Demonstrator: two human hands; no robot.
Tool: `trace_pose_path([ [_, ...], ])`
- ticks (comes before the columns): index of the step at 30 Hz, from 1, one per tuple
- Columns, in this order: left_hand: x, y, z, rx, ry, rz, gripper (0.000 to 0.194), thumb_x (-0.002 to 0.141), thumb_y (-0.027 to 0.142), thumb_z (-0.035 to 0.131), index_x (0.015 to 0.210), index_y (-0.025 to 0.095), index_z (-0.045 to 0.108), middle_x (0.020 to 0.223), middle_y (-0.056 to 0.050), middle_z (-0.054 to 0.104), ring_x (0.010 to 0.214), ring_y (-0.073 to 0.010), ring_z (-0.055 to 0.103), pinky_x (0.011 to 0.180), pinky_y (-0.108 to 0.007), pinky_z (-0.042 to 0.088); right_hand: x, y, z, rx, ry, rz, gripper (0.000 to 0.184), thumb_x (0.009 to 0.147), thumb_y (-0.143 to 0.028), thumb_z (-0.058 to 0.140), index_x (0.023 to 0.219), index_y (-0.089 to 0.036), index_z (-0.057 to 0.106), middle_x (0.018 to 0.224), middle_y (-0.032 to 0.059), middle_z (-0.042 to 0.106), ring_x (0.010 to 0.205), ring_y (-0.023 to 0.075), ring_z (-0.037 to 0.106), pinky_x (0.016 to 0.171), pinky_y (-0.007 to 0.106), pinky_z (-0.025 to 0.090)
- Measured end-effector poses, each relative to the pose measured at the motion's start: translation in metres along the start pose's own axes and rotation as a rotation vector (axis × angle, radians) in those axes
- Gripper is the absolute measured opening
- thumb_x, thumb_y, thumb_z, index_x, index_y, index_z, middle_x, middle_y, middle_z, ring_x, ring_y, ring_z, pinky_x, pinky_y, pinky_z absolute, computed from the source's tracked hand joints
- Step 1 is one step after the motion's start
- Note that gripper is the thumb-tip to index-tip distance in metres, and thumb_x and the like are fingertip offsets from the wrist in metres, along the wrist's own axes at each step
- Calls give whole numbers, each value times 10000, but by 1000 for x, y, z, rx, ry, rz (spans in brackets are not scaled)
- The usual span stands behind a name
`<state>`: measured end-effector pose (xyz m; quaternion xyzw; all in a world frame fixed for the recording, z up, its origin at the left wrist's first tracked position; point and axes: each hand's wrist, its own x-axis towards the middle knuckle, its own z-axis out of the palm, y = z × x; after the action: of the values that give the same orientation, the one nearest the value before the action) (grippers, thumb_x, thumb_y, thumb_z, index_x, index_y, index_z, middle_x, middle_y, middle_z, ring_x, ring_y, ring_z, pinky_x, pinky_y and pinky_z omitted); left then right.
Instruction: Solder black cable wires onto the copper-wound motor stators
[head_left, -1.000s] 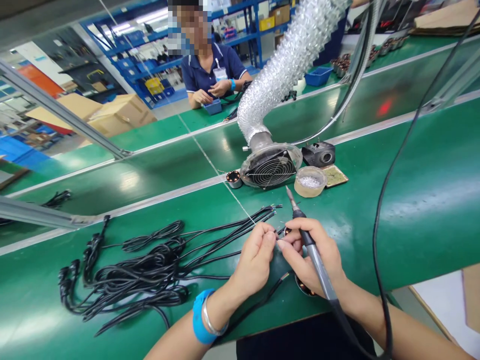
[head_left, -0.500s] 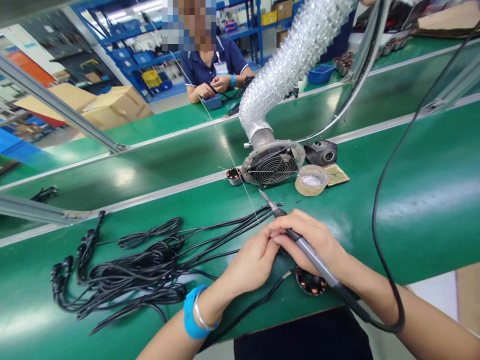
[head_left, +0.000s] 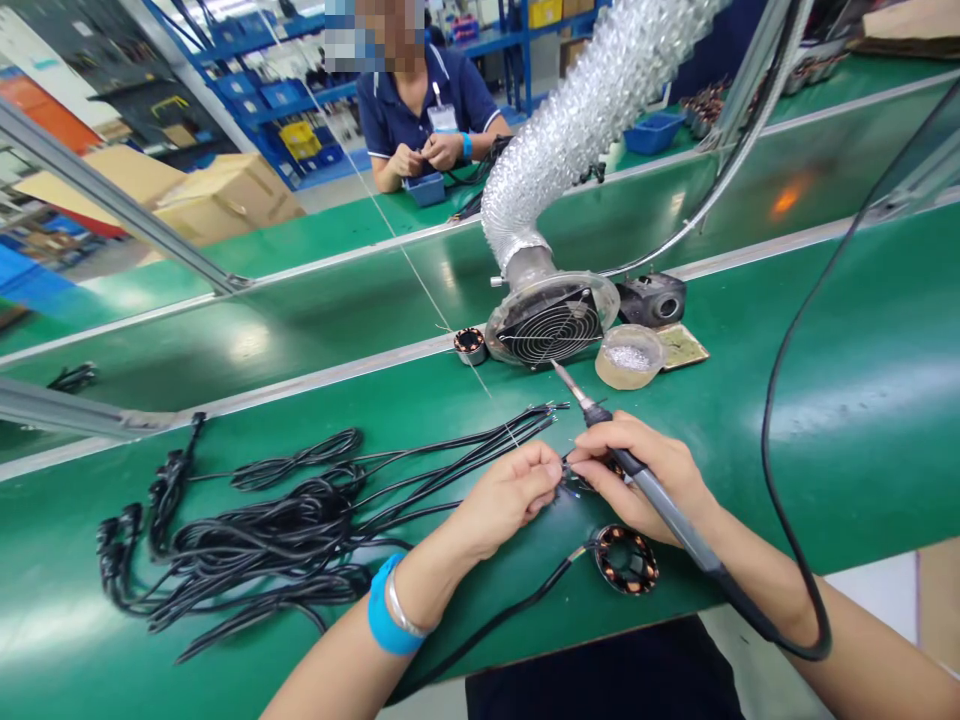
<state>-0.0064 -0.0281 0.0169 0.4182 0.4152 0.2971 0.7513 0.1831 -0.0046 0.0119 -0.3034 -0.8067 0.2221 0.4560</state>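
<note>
My right hand point(head_left: 649, 470) is closed around a soldering iron point(head_left: 675, 522), its tip pointing up and away toward the fan. Its thumb and forefinger meet close to my left fingertips, and a dark part beneath them is mostly hidden. My left hand point(head_left: 514, 500) is pinched on thin wires, whose ends show beside the fingertips. A thin silvery strand point(head_left: 409, 265) runs from above down to this hand. Below my right hand lies a stator with copper windings point(head_left: 626, 560), joined to a black cable point(head_left: 510, 612).
Bundled black cables point(head_left: 277, 530) lie at left on the green bench. Beyond my hands stand a fume extractor fan point(head_left: 555, 325) with a foil duct, a small stator point(head_left: 470, 346), a tub of silvery bits point(head_left: 630, 358) and a black holder point(head_left: 654, 300). A co-worker point(head_left: 431, 120) sits opposite.
My hands have drawn slightly apart, showing wire ends between them. The soldering iron has shifted right, and the stator below my right hand is now more exposed.
</note>
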Motion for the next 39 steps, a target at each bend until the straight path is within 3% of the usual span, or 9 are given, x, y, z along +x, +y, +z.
trace_pose_path([
  [3,5,0,2,-105,9,-54,460,792,554,653,840,170,403,534,106,240,432,-31,122,400,-177,76,-4,1,6,38,73,51,321,808,-37,673,1041,-225,559,895,-21,662,796,91,600,752,226,518],
  [9,16,-1,1,-68,193,3,414,718,498,642,779,169,398,490,114,238,400,-15,141,382,-157,102,0,8,-1,-100,37,157,337,822,-118,670,1126,-224,570,936,-9,681,872,118,650,781,245,528],
  [17,17,-1,-3,-31,206,49,369,738,481,598,773,171,400,493,114,239,402,-17,144,398,-166,125,8,12,6,-98,-61,32,300,857,-23,569,1099,-200,570,886,-14,660,814,99,575,741,217,501],
  [24,14,-8,-4,82,256,96,268,782,403,544,761,164,424,519,100,253,420,-27,160,446,-190,166,11,13,4,-92,-125,-3,264,861,-73,601,1099,-186,586,956,7,667,876,114,564,806,246,501],
  [28,15,-10,-7,127,297,111,226,783,377,517,751,165,443,508,101,232,419,-37,164,464,-203,188,3,8,-5,-73,-28,46,341,902,-62,556,1205,-215,592,943,6,680,841,100,572,760,228,501],
  [31,16,-10,-8,140,299,116,207,786,360,509,749,165,449,507,100,230,423,-40,169,473,-206,198,-4,1,-12,-8,69,87,443,911,-124,568,1334,-255,564,967,27,660,852,126,582,755,274,500],
  [36,16,-11,-10,189,304,137,219,809,361,512,746,159,457,521,89,259,444,-42,189,488,-203,214,-13,-6,-16,106,244,119,258,887,-205,576,1110,-241,700,879,31,659,726,133,563,625,282,447],
  [39,15,-11,-9,227,317,136,243,822,380,515,748,156,456,539,80,288,458,-44,206,491,-202,215,-16,-2,-13,161,335,190,175,868,-218,597,1002,-234,707,844,22,658,741,147,590,629,283,461],
])
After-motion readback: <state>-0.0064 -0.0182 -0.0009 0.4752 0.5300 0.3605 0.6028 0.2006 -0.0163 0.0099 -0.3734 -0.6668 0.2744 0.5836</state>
